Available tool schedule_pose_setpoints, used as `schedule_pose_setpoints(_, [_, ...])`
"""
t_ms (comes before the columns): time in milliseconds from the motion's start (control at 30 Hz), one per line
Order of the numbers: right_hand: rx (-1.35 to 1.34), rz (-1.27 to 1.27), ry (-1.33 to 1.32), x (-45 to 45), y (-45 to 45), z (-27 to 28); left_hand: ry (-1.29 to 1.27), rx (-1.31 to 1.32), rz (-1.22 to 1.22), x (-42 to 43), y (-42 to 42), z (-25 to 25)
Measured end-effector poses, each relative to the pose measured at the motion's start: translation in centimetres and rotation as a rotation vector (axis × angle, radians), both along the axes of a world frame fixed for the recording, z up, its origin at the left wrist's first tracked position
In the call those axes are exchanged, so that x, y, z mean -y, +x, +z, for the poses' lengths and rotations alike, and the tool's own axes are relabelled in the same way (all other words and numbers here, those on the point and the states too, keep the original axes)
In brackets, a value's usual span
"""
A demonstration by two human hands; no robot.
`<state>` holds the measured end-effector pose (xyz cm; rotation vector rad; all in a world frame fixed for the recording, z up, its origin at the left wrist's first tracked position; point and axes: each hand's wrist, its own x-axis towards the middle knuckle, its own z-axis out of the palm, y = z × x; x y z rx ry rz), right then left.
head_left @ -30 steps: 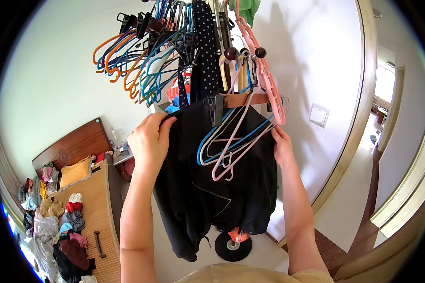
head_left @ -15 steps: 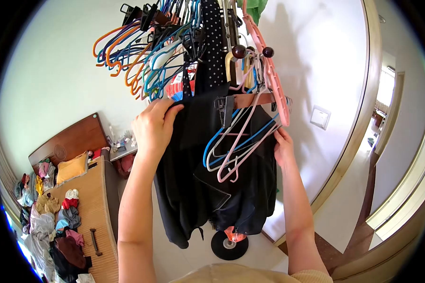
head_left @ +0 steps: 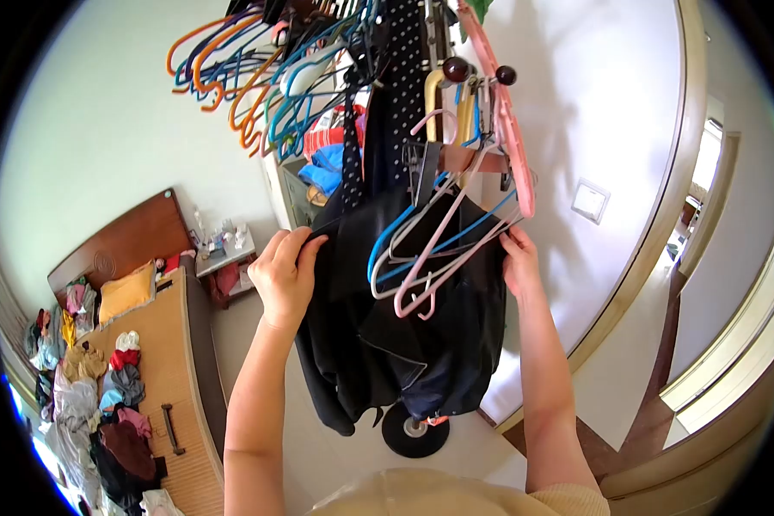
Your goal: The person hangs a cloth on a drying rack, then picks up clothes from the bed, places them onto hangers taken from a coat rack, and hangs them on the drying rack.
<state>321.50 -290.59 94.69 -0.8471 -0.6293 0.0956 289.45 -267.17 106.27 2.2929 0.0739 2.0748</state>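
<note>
Your left hand [head_left: 285, 273] pinches one shoulder of the black jacket [head_left: 365, 344] and your right hand [head_left: 519, 261] grips the other, with blue, white and pink hangers [head_left: 421, 258] hanging in front of it. Above, you have a rack [head_left: 432, 43] crowded with orange and blue hangers [head_left: 258, 77] and a black polka-dot cloth [head_left: 404, 95]. Down to your left, clothes [head_left: 116, 430] lie heaped on the bed [head_left: 168, 344].

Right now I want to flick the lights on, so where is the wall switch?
In the head view, the white wall switch is on the wall to the right, between the pink hanger and the door frame.
</note>
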Motion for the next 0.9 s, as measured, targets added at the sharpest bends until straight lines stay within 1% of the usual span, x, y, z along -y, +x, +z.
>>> schedule_pose_setpoints(67, [0.0, 0.014, -0.016, 0.4, -1.4, 0.6, -0.071, -0.013, -0.033, 0.0, -1.1, -1.6])
schedule_pose_setpoints(133, [-0.046, 0.045, -0.019, 0.6, -2.2, -0.2, -0.12, -0.003, -0.057, -0.4, -2.1, -4.0])
schedule_pose_setpoints(233, [-0.017, 0.112, -0.169, 1.7, -5.6, 0.3, -0.229, -0.031, -0.05, -0.4, -4.2, -7.3])
schedule_pose_setpoints(267, [-0.019, 0.086, -0.226, 2.1, -6.4, 0.1, -0.282, -0.045, -0.062, 0.0, -5.0, -7.9])
schedule_pose_setpoints(367, [-0.012, 0.133, -0.347, 3.6, -9.1, 0.0, -0.439, -0.105, 0.016, 0.1, -7.8, -11.0])
schedule_pose_setpoints(467, [0.033, 0.229, -0.401, 4.4, -12.0, 0.7, -0.524, -0.068, 0.08, 2.0, -10.9, -12.5])
schedule_pose_setpoints(600, [0.204, 0.386, -0.604, 4.2, -13.2, 0.3, -0.584, -0.062, 0.249, 5.4, -16.1, -15.1])
schedule_pose_setpoints(633, [0.263, 0.417, -0.616, 3.7, -13.8, 0.1, -0.589, -0.045, 0.287, 6.4, -17.6, -15.7])
schedule_pose_setpoints(700, [0.398, 0.385, -0.666, 2.6, -15.7, 0.8, -0.635, -0.043, 0.411, 8.9, -20.9, -16.3])
schedule_pose_setpoints(733, [0.487, 0.367, -0.689, 2.3, -16.8, 1.5, -0.642, 0.022, 0.442, 10.1, -22.5, -16.2])
schedule_pose_setpoints(767, [0.497, 0.381, -0.628, 1.9, -18.4, 2.7, -0.619, 0.021, 0.525, 11.6, -24.3, -15.0])
schedule_pose_setpoints(800, [0.529, 0.41, -0.562, 1.7, -19.5, 3.7, -0.548, 0.065, 0.611, 12.7, -26.1, -14.3])
schedule_pose_setpoints(833, [0.559, 0.434, -0.491, 1.4, -20.8, 4.9, -0.54, 0.138, 0.668, 13.7, -28.1, -13.4])
schedule_pose_setpoints(867, [0.672, 0.415, -0.354, 1.0, -22.7, 6.0, -0.48, 0.19, 0.738, 15.3, -29.5, -11.6])
schedule_pose_setpoints(900, [0.777, 0.391, -0.205, 0.5, -25.0, 7.1, -0.459, 0.187, 0.818, 16.4, -31.8, -10.6])
